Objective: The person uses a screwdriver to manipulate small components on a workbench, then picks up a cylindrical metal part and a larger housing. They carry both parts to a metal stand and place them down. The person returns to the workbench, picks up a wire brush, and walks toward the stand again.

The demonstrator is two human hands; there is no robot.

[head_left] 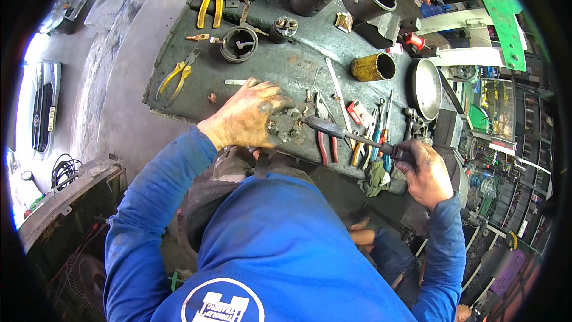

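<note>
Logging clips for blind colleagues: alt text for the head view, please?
The left hand holds a dark metal part on a cluttered workbench; the right hand grips a long tool pointed at it. Beyond lie yellow-handled pliers.

Dark metal part [291, 125] and long dark tool [335, 129], mid-frame
The part shows coppery spots; the tool slants from beside it toward lower right.
</note>
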